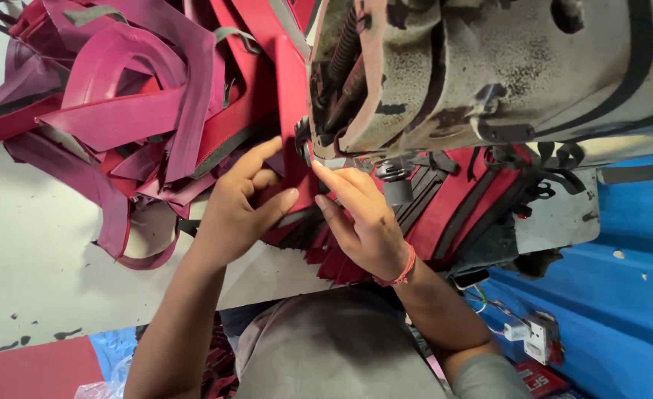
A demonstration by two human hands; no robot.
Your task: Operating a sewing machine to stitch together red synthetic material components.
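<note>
Red strap (301,159) lies at the bench's (38,251) near edge, under the worn sewing machine (489,74). My left hand (241,207) pinches it; my right hand (363,222) presses it with fingers extended. Magenta straps (120,96) heap behind.

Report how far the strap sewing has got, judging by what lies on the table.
Looks done: a heap of magenta and red straps lies left of the sewing machine. In hand: the left hand and right hand press a red piece at the needle area. Left: red-and-black pieces under the machine, count unclear.
</note>
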